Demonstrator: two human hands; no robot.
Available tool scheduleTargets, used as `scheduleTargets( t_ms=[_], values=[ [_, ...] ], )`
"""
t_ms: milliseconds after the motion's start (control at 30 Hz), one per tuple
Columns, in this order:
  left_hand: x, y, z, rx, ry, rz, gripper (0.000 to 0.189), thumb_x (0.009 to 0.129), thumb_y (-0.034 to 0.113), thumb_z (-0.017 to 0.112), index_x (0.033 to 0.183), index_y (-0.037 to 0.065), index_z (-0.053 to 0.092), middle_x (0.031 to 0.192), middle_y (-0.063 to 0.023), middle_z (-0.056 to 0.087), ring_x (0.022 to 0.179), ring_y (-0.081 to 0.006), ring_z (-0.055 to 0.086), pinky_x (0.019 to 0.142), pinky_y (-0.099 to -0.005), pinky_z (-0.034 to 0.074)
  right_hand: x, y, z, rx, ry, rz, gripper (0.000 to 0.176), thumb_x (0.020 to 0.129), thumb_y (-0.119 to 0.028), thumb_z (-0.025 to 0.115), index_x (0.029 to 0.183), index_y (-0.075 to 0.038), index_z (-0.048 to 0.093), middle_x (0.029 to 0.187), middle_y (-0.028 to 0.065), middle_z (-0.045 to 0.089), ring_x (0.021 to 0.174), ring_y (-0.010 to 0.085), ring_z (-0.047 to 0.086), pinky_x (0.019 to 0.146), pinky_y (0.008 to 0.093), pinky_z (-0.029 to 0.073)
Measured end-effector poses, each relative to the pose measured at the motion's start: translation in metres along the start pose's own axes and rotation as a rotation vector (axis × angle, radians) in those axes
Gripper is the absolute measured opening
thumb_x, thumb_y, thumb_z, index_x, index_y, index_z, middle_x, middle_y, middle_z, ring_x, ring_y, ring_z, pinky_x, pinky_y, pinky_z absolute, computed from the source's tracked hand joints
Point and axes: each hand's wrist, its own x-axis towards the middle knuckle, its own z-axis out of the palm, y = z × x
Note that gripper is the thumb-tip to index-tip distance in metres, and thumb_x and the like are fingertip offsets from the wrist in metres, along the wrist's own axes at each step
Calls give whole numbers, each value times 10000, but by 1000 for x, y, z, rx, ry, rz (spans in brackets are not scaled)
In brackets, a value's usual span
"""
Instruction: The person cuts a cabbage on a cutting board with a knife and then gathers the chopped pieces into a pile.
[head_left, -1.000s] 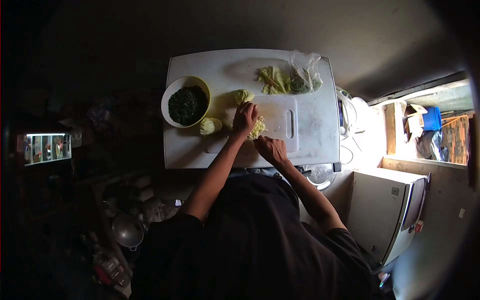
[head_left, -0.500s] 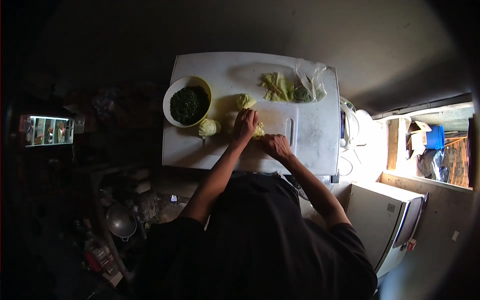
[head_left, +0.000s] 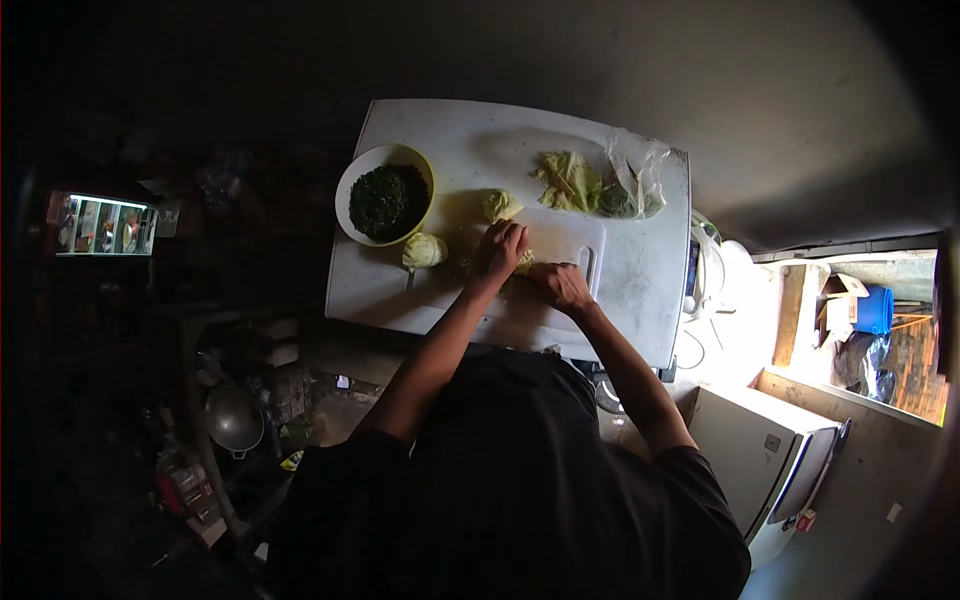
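Observation:
My left hand [head_left: 500, 250] is closed, its fingers curled down over a pale cutting board [head_left: 564, 228]. What it grips is hidden. To its right, my right hand [head_left: 562, 285] is closed too, knuckles up, low over the board; I cannot make out what is in it. Chopped pale-yellow cabbage [head_left: 526, 261] lies between the two hands. Just beyond my left hand sits a piece of cabbage [head_left: 502, 205]. Another cabbage piece [head_left: 425, 250] rests left of the board, near a bowl [head_left: 344, 208] of finely chopped dark greens [head_left: 388, 203].
Loose cabbage leaves [head_left: 570, 182] and a clear plastic bag [head_left: 650, 178] with something green inside lie at the back right of the white table [head_left: 640, 280]. A white fridge [head_left: 745, 435] stands to the right. A metal pan [head_left: 235, 418] is at the lower left.
The whole view has tilted and shifted slightly, so the table appears turned clockwise. Both hands keep nearly the same places over the board.

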Motion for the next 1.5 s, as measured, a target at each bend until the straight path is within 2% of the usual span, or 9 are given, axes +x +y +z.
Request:
scheduleTargets(
  t_ms=[200,533,667,767,933,1033,1267,1367,1500],
  values=[
    [11,1,-2,10,31,20,160,895,106,606,778,35,523,730,-140,548,731,-320,576,667,-416,483,48,-62,-129,116,-69,104,310,869,-388,639,775,-94,615,757,80,624,672,308,632,550,430,471],
    [21,-1,7,-22,36,55,159,888,118,624,782,43,533,739,-128,560,724,-310,587,645,-414,489,57,-51,-147,105,-93,106,313,872,-419,635,795,-116,645,778,79,645,697,298,643,561,428,475],
    [10,-17,36,-18,-7,42,101,886,120,629,848,45,573,783,-124,597,729,-312,601,643,-413,494,20,29,-27,-25,-94,69,228,859,-276,537,817,-87,656,835,150,651,786,345,638,671,475,469],
    [24,-2,13,-97,23,62,96,885,122,630,854,52,573,792,-124,594,743,-312,607,644,-398,504,50,-16,-108,165,-251,201,210,857,-234,522,780,-66,621,870,187,626,881,379,592,765,488,437],
    [16,-7,21,-89,-54,139,103,885,101,618,846,35,549,806,-131,580,748,-315,606,643,-396,504,34,-2,-85,-115,122,-61,303,899,-384,585,804,-99,626,802,83,656,711,320,650,605,453,471],
    [20,-7,18,-108,-37,135,109,876,99,628,846,30,549,805,-135,579,742,-316,603,645,-399,503,60,-32,-128,89,-198,131,333,897,-431,589,814,-111,621,826,70,665,746,306,655,620,452,457],
    [16,-8,19,-143,5,180,98,856,65,636,830,21,552,795,-133,566,742,-315,598,654,-406,500,15,15,-30,-18,45,17,349,862,-434,654,763,-101,620,809,91,657,697,331,643,604,457,478],
    [22,-5,12,-158,-59,163,104,850,58,639,822,17,547,794,-129,560,746,-315,593,661,-407,497,49,-52,-130,122,-157,183,257,868,-344,637,826,-91,618,818,108,656,725,356,642,630,483,475],
    [11,0,6,-215,-101,194,104,856,61,631,816,19,545,794,-124,553,766,-313,581,676,-404,495,22,-49,-85,52,64,155,296,864,-376,678,763,-98,659,743,76,650,644,294,650,546,422,483]
  ],
)
